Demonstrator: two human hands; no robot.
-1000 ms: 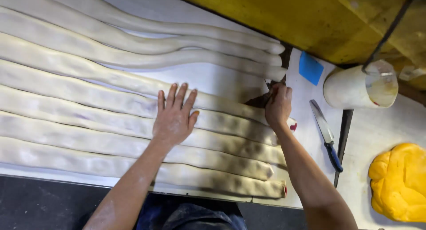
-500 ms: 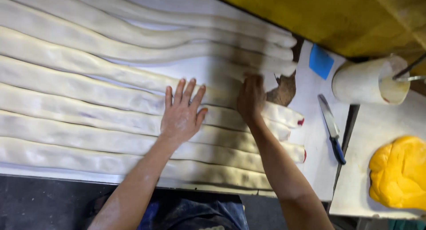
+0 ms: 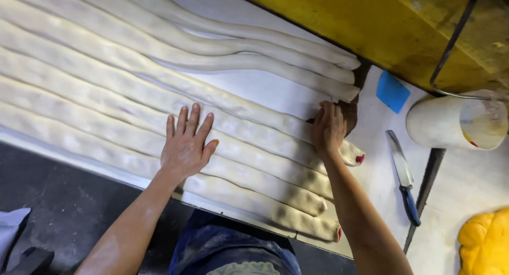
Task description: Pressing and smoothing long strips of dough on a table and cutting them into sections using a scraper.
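Your right hand shifted from roll end at 3 o'clock inward, now fingers curled, pressing on dough roll beside dark brown lump. Your left hand stayed flat, fingers spread, palm on rolls at centre. Pressing work moved along same roll.

Counts: about nine long dough rolls across tabletop; one knife, blue handle, at 3 o'clock; one blue scraper and one white tub at 2 o'clock; one yellow dough mass at 4 o'clock.

Seven dough ropes, one knife, two hands.
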